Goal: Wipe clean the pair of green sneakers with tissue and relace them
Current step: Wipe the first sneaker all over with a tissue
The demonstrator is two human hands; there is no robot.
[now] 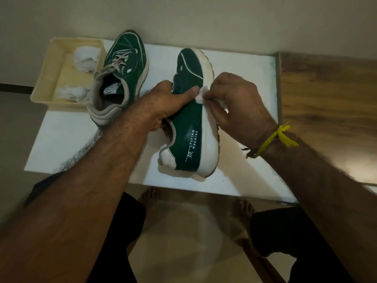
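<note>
Fingers of our left hand (163,103) curl around the tilted green sneaker (189,123) on the white bench (244,176), while our right hand (234,105) pinches a tissue (200,97) against its side. The second sneaker (120,76) sits beside a cream tray (47,78) of crumpled tissues (85,58).

My left hand (163,103) hid the tilted sneaker (188,127)'s opening and laces; my right hand (236,107) covered most of the tissue (199,97).

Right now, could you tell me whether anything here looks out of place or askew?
Only the sneaker gripped by the left hand is tipped on its side for wiping with tissue; crumpled tissues lie in the tray.
</note>
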